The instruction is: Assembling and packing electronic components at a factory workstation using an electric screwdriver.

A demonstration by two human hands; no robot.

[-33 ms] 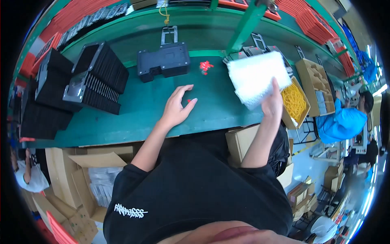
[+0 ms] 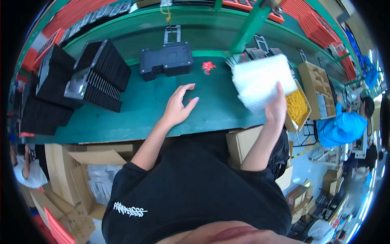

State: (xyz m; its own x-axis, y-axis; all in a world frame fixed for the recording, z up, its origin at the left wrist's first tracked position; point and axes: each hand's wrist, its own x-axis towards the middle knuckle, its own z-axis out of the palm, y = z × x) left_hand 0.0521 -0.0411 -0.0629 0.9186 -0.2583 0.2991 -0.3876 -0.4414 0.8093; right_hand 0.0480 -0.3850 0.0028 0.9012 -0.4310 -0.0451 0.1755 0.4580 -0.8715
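Observation:
My right hand (image 2: pixel 276 107) grips the near edge of a white, padded-looking stack of sheets (image 2: pixel 264 81), tilted above the right side of the green bench. One finger lies along its top face; the fingers beneath are hidden. Over the middle of the bench, my left hand (image 2: pixel 177 106) holds nothing, thumb and fingers apart. A tiny red piece (image 2: pixel 191 100) shows beside its thumb. Farther back sit a dark grey block-like fixture (image 2: pixel 166 61) and a small heap of red pieces (image 2: pixel 209 66).
Black frame-like panels (image 2: pixel 97 73) stand stacked on the left of the bench (image 2: pixel 142 122). To the right are a box of yellow bands (image 2: pixel 296 106) and a divided carton (image 2: pixel 315 79). A green post (image 2: pixel 248 32) rises behind. A co-worker in blue (image 2: pixel 341 126) sits farther right.
The whole view has shifted slightly. My right hand and the white stack appear a little farther right and lower; my left hand keeps its pose.

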